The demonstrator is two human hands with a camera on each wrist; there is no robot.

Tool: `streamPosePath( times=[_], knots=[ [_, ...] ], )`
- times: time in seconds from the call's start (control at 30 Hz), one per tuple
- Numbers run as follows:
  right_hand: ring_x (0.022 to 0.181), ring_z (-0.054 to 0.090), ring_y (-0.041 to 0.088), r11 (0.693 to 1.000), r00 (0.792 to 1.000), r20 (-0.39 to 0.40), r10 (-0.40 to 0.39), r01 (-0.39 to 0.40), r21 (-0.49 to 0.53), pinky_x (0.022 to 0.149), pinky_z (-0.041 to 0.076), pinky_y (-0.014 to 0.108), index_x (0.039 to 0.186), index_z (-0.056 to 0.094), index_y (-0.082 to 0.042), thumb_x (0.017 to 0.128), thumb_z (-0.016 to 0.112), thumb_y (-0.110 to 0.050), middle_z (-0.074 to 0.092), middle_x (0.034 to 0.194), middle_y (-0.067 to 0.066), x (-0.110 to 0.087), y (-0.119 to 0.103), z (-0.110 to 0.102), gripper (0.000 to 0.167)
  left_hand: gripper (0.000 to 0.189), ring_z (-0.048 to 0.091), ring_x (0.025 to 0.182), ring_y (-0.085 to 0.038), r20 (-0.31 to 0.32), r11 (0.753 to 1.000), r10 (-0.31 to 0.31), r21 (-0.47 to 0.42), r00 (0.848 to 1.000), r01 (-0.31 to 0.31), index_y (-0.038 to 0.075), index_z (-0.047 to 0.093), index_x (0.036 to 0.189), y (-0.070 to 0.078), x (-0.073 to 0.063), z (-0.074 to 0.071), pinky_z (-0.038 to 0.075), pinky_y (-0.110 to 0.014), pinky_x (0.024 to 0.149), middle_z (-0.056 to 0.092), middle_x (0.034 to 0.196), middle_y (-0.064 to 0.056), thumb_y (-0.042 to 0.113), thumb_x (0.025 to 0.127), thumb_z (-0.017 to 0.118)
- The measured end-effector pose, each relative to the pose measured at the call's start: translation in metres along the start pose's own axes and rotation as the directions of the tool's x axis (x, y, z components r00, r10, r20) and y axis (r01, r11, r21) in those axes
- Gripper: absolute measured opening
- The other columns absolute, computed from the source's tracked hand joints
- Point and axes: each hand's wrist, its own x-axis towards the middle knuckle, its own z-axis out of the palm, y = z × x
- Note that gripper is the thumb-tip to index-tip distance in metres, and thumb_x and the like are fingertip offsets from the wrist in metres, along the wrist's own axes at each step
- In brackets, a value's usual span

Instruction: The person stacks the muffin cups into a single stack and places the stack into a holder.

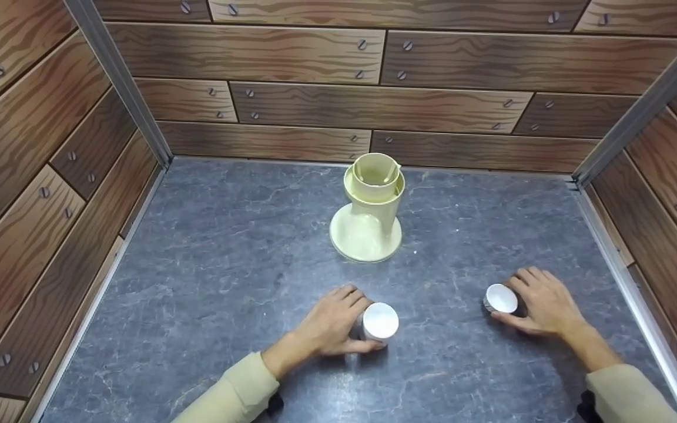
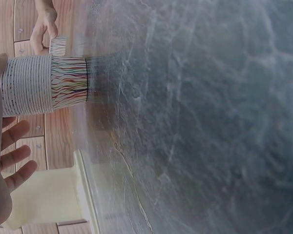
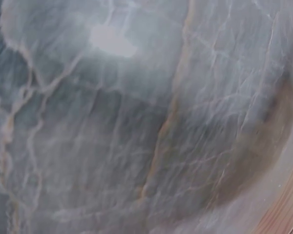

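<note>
My left hand holds an upright stack of nested white paper cups, thumb on the near side and fingers on the far side. In the left wrist view, close-set rims line the upper part of the stack, and coloured wavy lines mark the lowest cup by the table. Toward the right side, my right hand curls its thumb and fingers about a shorter patterned paper cup with a white inside. Neither the right hand nor its cup shows in the right wrist view.
A pale yellow plastic stand with a round base stands at the back middle, a ring-shaped piece seated in its open top. Wood-patterned walls with metal corner strips enclose the dark marbled table at the back and both sides.
</note>
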Motion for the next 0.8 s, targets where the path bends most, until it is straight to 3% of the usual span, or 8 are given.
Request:
streamPosePath(
  times=[0.6, 0.8],
  knots=[
    [0.09, 0.061, 0.033, 0.998, 0.995, -0.089, -0.045, 0.048, 0.031, 0.074, 0.052, 0.046, 0.101, 0.071, -0.011, 0.085, 0.058, -0.082, 0.067, 0.099, 0.013, 0.015, -0.014, 0.002, 0.074, 0.067, 0.064, 0.106, -0.013, 0.011, 1.0, -0.005, 0.001, 1.0, 0.005, 0.02, 0.066, 0.119, 0.001, -0.001, -0.001, 0.057, -0.032, 0.096, 0.07, 0.109, 0.005, 0.077, 0.084, 0.068],
    [0.089, 0.061, 0.029, 0.995, 0.992, -0.112, -0.063, 0.071, 0.063, 0.073, 0.05, 0.044, 0.1, 0.071, -0.012, 0.082, 0.065, -0.08, 0.067, 0.098, 0.01, 0.024, -0.022, 0.002, 0.071, 0.067, 0.064, 0.107, -0.013, 0.004, 1.0, -0.003, -0.011, 1.0, 0.003, 0.02, 0.066, 0.119, 0.0, -0.001, 0.0, 0.057, -0.033, 0.098, 0.07, 0.11, 0.005, 0.077, 0.083, 0.07]
  ],
)
